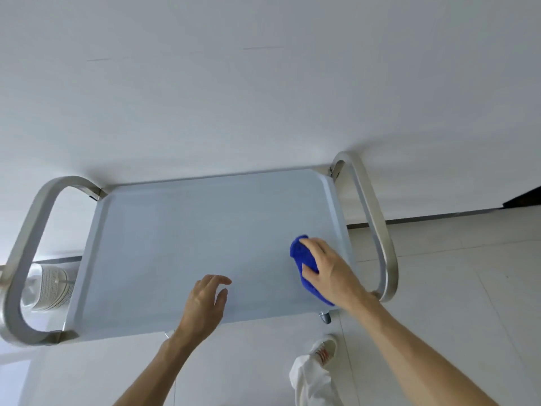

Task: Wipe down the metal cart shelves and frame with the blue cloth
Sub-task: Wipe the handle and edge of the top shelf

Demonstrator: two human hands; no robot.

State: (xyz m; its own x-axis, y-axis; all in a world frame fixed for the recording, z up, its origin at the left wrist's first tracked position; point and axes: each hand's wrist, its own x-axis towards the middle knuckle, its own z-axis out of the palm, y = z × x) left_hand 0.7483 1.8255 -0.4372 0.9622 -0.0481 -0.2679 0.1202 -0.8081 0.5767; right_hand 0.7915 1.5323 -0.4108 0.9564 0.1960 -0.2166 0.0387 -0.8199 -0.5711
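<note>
The metal cart's top shelf [175, 244] fills the middle of the head view, a pale tray with a raised rim. Curved steel frame handles stand at its left end [26, 244] and right end [377, 227]. My right hand [330, 273] grips the bunched blue cloth [301, 253] and presses it on the shelf near the right rim. Much of the cloth is hidden under the hand. My left hand [205, 303] hovers over the shelf's front edge, fingers loosely spread, holding nothing.
A white wall stands right behind the cart. Pale floor tiles [453, 288] spread to the right. A stack of white plates [52, 285] shows through the left handle, lower down. My white trouser leg and shoe [322, 350] stand by the cart's front right caster [325, 317].
</note>
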